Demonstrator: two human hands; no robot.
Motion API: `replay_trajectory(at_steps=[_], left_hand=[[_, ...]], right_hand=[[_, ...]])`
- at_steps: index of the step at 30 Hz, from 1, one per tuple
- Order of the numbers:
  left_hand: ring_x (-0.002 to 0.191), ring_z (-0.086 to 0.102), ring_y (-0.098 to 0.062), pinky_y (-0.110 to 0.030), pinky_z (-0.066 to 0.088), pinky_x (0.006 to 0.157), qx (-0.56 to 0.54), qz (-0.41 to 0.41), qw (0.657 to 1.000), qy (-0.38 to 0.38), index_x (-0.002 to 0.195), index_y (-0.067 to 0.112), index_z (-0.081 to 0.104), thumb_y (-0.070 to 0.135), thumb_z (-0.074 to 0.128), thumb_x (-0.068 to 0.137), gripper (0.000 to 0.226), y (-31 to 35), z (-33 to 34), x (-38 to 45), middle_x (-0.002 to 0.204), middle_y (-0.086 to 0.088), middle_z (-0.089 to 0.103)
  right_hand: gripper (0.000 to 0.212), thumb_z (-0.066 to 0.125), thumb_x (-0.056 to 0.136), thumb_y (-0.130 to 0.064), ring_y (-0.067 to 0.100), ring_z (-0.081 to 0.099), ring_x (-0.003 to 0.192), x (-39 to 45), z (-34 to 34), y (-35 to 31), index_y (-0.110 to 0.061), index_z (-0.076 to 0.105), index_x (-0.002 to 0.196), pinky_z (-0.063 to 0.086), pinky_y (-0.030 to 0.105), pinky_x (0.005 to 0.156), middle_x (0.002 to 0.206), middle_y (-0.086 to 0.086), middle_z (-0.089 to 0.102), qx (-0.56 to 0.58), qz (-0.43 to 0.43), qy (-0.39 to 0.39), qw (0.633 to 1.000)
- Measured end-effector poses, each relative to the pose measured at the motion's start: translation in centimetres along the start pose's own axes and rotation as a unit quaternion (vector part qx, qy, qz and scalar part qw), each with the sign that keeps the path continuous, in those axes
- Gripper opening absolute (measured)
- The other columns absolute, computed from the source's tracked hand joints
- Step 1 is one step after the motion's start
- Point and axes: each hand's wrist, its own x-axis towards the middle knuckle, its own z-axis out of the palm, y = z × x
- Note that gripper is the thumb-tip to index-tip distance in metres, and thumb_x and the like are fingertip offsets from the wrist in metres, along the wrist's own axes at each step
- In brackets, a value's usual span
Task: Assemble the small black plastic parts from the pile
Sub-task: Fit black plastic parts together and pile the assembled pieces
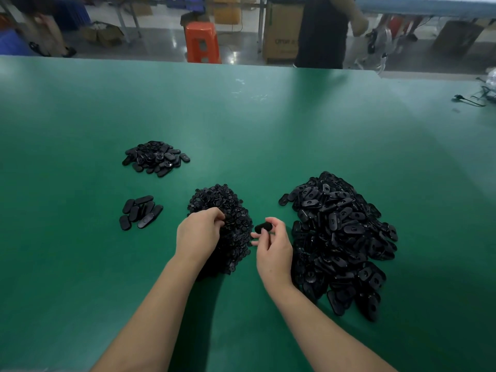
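A heap of small round black parts [225,208] lies in the middle of the green table [268,130]. My left hand [197,234] rests on that heap with fingers curled into it; whether it pinches a part is hidden. My right hand [273,245] pinches one black oval plate [263,227] just right of the heap. A big pile of black oval plates [341,237] spreads to the right of my right hand.
Two smaller groups of black oval parts lie to the left: one pile farther back [155,158] and a few pieces nearer [139,212]. Cables [475,99] sit at the table's far right. Beyond the far edge stand an orange stool [202,42], cardboard boxes and a person [322,30].
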Motion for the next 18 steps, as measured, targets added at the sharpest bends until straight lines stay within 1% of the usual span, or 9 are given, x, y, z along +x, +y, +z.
replay_trajectory(at_steps=[4, 6, 9, 12, 14, 16, 17, 18], left_hand=[[0.092, 0.068, -0.014, -0.028, 0.048, 0.067, -0.003, 0.003, 1.000, 0.003, 0.103, 0.029, 0.073, 0.025, 0.065, 0.097, 0.011, -0.06, -0.28, 0.15, 0.098, 0.012, 0.076], [0.093, 0.067, -0.014, -0.027, 0.045, 0.066, -0.002, 0.007, 1.000, 0.003, 0.103, 0.030, 0.073, 0.025, 0.064, 0.097, 0.012, -0.06, -0.29, 0.18, 0.099, 0.012, 0.075], [0.097, 0.065, -0.016, -0.028, 0.044, 0.068, 0.000, 0.017, 1.000, -0.001, 0.109, 0.029, 0.073, 0.023, 0.058, 0.100, 0.018, -0.16, -0.14, 0.21, 0.105, 0.011, 0.071], [0.094, 0.064, -0.017, -0.029, 0.044, 0.067, 0.008, 0.037, 0.999, -0.022, 0.115, 0.027, 0.071, 0.020, 0.050, 0.104, 0.025, -0.04, 0.05, 0.19, 0.112, 0.008, 0.063], [0.093, 0.064, -0.017, -0.030, 0.043, 0.067, 0.010, 0.040, 0.999, -0.025, 0.115, 0.026, 0.070, 0.020, 0.048, 0.104, 0.026, 0.06, -0.03, 0.07, 0.112, 0.007, 0.063], [0.092, 0.063, -0.017, -0.031, 0.047, 0.070, -0.015, 0.038, 0.999, -0.022, 0.111, 0.026, 0.070, 0.020, 0.051, 0.102, 0.022, 0.27, -0.13, -0.03, 0.107, 0.006, 0.065], [0.085, 0.063, -0.013, -0.031, 0.049, 0.069, -0.049, 0.026, 0.998, -0.024, 0.107, 0.026, 0.070, 0.019, 0.053, 0.101, 0.019, 0.41, -0.17, -0.06, 0.101, 0.006, 0.067], [0.073, 0.060, -0.005, -0.027, 0.048, 0.064, -0.099, 0.006, 0.995, -0.031, 0.101, 0.026, 0.070, 0.018, 0.055, 0.099, 0.017, 0.63, -0.18, -0.02, 0.091, 0.008, 0.068]], right_hand=[[0.021, 0.046, 0.104, -0.009, 0.000, 0.071, 0.084, 0.00, -0.03, -0.12, -0.026, 0.051, 0.115, 0.055, 0.015, 0.072, 0.106, 0.004, 0.066, 0.002, -0.001, 0.001, 1.000], [0.021, 0.047, 0.104, -0.009, 0.000, 0.071, 0.084, -0.01, -0.07, -0.14, -0.025, 0.051, 0.115, 0.054, 0.013, 0.071, 0.106, 0.005, 0.067, -0.001, -0.001, 0.002, 1.000], [0.021, 0.047, 0.104, -0.008, 0.000, 0.071, 0.084, -0.03, -0.04, -0.21, -0.025, 0.052, 0.115, 0.054, 0.013, 0.071, 0.106, 0.004, 0.066, 0.001, 0.000, 0.005, 1.000], [0.021, 0.047, 0.104, -0.008, 0.001, 0.071, 0.084, 0.01, 0.01, -0.22, -0.024, 0.052, 0.115, 0.055, 0.014, 0.070, 0.106, 0.001, 0.065, 0.006, -0.001, 0.009, 1.000], [0.020, 0.047, 0.103, -0.007, 0.001, 0.071, 0.082, -0.01, 0.04, -0.18, -0.024, 0.053, 0.114, 0.055, 0.015, 0.070, 0.102, -0.001, 0.067, 0.009, 0.000, 0.011, 1.000], [0.018, 0.048, 0.104, -0.008, 0.001, 0.071, 0.080, -0.06, 0.07, -0.12, -0.023, 0.053, 0.112, 0.055, 0.017, 0.070, 0.095, -0.007, 0.069, 0.010, 0.001, 0.010, 1.000], [0.017, 0.048, 0.104, -0.009, 0.001, 0.071, 0.079, -0.09, 0.07, -0.08, -0.023, 0.053, 0.111, 0.055, 0.017, 0.070, 0.092, -0.009, 0.069, 0.010, 0.002, 0.008, 1.000], [0.016, 0.048, 0.104, -0.009, 0.001, 0.071, 0.078, -0.11, 0.06, -0.06, -0.024, 0.053, 0.110, 0.054, 0.016, 0.070, 0.090, -0.010, 0.070, 0.011, 0.002, 0.007, 1.000]])
